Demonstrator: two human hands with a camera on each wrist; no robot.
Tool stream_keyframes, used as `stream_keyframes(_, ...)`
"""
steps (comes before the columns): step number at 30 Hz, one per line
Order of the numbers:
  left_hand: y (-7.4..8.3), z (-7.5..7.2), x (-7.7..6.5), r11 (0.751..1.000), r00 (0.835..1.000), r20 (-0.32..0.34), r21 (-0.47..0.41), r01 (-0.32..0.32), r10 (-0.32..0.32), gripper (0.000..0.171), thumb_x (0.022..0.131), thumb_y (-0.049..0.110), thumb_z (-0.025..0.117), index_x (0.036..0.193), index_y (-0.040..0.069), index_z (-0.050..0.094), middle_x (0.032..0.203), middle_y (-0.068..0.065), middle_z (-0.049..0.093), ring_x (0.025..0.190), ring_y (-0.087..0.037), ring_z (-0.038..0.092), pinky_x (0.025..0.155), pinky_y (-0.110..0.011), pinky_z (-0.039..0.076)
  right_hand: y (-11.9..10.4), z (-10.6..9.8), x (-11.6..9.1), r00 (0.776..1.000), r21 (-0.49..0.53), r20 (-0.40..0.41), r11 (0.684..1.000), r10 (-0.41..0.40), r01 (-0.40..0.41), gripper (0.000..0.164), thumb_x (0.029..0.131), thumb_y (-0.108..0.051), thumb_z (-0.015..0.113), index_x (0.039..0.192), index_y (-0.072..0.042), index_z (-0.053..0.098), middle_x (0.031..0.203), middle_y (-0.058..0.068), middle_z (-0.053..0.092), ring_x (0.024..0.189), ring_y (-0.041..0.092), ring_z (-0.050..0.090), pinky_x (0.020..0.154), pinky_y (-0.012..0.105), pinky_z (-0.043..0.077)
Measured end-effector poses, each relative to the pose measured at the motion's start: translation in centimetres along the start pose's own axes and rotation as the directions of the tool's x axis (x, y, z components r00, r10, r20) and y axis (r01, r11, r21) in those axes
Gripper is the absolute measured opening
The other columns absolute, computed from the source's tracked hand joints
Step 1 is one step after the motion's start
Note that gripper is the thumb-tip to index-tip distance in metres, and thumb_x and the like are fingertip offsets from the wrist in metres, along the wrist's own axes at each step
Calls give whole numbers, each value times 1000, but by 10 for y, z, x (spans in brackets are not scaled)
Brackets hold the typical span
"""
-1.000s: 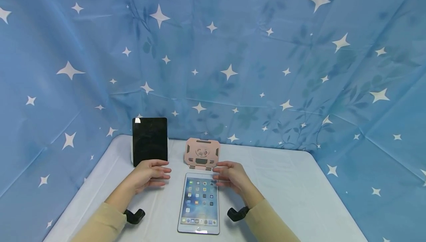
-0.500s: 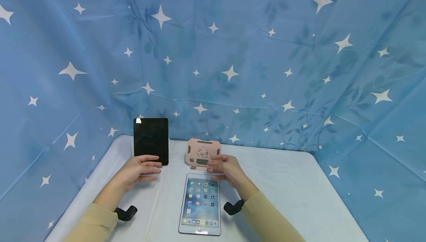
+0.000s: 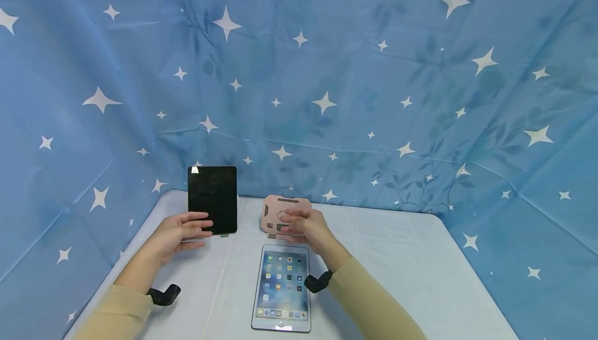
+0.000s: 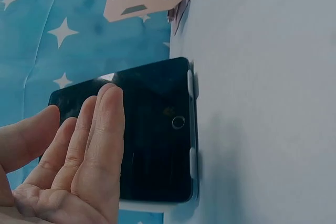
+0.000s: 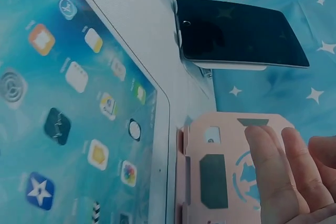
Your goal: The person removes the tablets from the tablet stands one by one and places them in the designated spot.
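Note:
My left hand (image 3: 179, 233) is held up before the lower left part of a black-screened tablet (image 3: 214, 189), which leans upright on a white stand. In the left wrist view its straight fingers (image 4: 105, 129) overlap the dark screen and hold nothing. My right hand (image 3: 308, 228) hovers in front of a pink foldable tablet stand (image 3: 270, 216), hiding its right part. The right wrist view shows the relaxed fingers (image 5: 270, 166) with nothing between them, overlapping the stand's cut-out plate. Nearer me lies a white-framed tablet (image 3: 280, 298), face up, its screen lit with app icons.
A white cloth covers the table (image 3: 383, 267). Behind and beside it hangs a blue curtain (image 3: 364, 96) with white stars. Black camera mounts (image 3: 164, 295) sit on both wrists.
My left hand has drifted left and slightly away from me, uncovering more of the black tablet's lower edge. The right hand has moved left and forward, now covering part of the pink stand.

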State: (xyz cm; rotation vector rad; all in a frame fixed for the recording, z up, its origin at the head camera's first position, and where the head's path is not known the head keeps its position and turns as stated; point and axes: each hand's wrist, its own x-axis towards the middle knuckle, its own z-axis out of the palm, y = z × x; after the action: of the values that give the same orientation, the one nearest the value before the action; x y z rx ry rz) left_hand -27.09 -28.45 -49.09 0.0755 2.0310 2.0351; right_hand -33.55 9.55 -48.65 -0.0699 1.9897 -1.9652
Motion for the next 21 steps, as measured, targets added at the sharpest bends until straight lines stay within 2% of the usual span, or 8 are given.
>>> stream_keyframes(3, 3, -7, -2, 1000, 1000, -13, 13, -4, 4, 62, 110, 7, 58, 165, -6, 31, 159, -20, 57, 118, -14, 76, 100, -39, 65, -2, 4, 4, 1000, 10, 2, 1000, -6, 6, 43, 100, -1, 66, 143, -5, 65, 133, 16, 76, 111, 35, 79, 94, 52, 65)
stream_keyframes(7, 4, -16, -3, 1000, 1000, -29, 19, 4, -3, 63, 111, 8, 57, 166, -4, 29, 158, -16, 59, 116, -11, 76, 100, -39, 65, -5, 8, 9, 1000, 30, 19, 999, -13, 12, 44, 100, 1, 67, 143, -6, 65, 133, 16, 75, 114, 37, 77, 99, 57, 62)
stream_keyframes(14, 5, -31, -5, 1000, 998, -55, -4, -5, 5, 67, 110, 11, 61, 166, -5, 29, 142, 3, 70, 114, -8, 77, 100, -37, 65, -13, 17, 16, 998, 40, 37, 998, -47, 45, 45, 100, 2, 67, 144, -7, 65, 137, 15, 74, 113, 34, 78, 102, 60, 61)
stream_keyframes(17, 6, -35, -6, 1000, 998, -58, 3, -11, 11, 68, 110, 12, 62, 166, -4, 28, 136, 10, 71, 114, -7, 77, 99, -36, 65, -16, 21, 19, 999, 52, 32, 998, -23, 22, 45, 100, 1, 69, 143, -11, 68, 137, 11, 75, 114, 32, 78, 102, 58, 62)
stream_keyframes(21, 6, -42, -6, 999, 998, -66, -20, -25, 24, 66, 110, 9, 60, 166, -4, 28, 130, 15, 72, 113, -7, 77, 97, -35, 66, -20, 28, 22, 1000, 51, 20, 999, -1, 0, 43, 100, -1, 69, 142, -14, 69, 136, 10, 76, 114, 33, 79, 94, 49, 67)
